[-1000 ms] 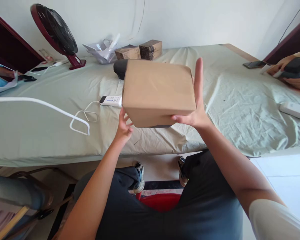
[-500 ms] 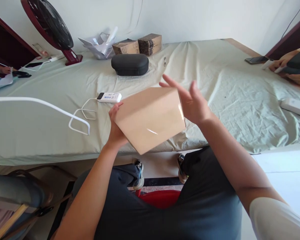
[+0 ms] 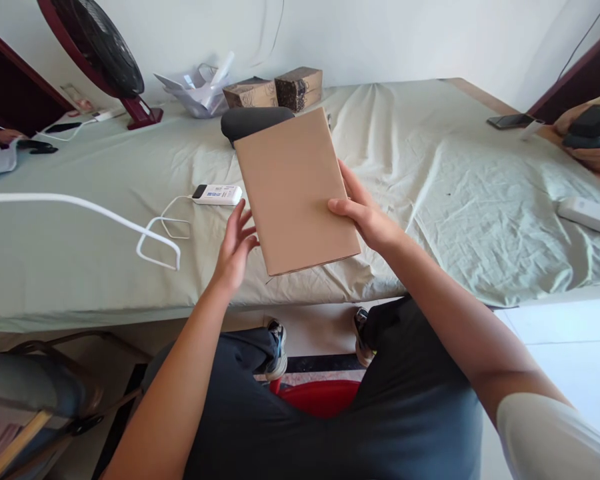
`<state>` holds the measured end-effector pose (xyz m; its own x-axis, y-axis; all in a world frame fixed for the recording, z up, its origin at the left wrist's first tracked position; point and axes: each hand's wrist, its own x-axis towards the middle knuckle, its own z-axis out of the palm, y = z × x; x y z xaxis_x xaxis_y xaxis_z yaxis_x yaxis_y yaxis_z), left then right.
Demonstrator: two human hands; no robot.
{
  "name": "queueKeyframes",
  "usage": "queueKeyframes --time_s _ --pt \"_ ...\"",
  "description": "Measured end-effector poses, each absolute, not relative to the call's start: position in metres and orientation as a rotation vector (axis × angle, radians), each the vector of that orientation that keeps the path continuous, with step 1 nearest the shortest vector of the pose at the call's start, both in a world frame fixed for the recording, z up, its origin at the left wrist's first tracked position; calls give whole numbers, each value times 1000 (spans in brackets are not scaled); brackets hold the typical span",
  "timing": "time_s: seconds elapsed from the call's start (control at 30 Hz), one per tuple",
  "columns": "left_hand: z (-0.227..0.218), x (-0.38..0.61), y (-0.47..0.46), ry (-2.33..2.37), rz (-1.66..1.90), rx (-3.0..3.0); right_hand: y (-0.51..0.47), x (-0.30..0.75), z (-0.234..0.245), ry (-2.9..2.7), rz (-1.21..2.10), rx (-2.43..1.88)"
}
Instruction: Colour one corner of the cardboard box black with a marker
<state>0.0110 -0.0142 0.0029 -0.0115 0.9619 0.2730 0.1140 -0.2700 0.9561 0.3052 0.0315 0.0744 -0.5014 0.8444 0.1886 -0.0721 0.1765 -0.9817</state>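
Note:
A plain brown cardboard box (image 3: 295,200) is held up above the near part of the table, its large flat face turned toward me and slightly tilted. My right hand (image 3: 367,210) grips its right edge, thumb on the face and fingers behind. At the box's lower left side is my left hand (image 3: 237,247), fingers apart and curved, close to the edge without gripping it. Just beyond that hand lies a white power bank (image 3: 217,195) with a black end and a white cable. The box partly hides a black zip case (image 3: 255,121).
A green cloth (image 3: 105,247) covers the table. At the back stand a fan (image 3: 143,110), a clear plastic basket (image 3: 203,97) and two patterned cardboard boxes (image 3: 300,88). A white bent rod (image 3: 80,201) juts in from the left. On the right are a phone (image 3: 513,121) and a white device (image 3: 590,215).
The box has been turned more upright, with its broad face toward me. My right hand has closed on its right edge, while my left hand has let go.

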Motion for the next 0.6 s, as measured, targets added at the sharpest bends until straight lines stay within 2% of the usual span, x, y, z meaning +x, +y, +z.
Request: queueKeyframes --time_s 0.17,0.43,0.6 --pt "8 28 -25 920 1301 1134 32 303 62 -1624 1418 -713" --pt "11 24 -25 859 1451 1268 37 307 64 -1756 1377 -600" --pt "8 12 -31 1073 1213 1568 46 313 61 -1898 1297 -531"
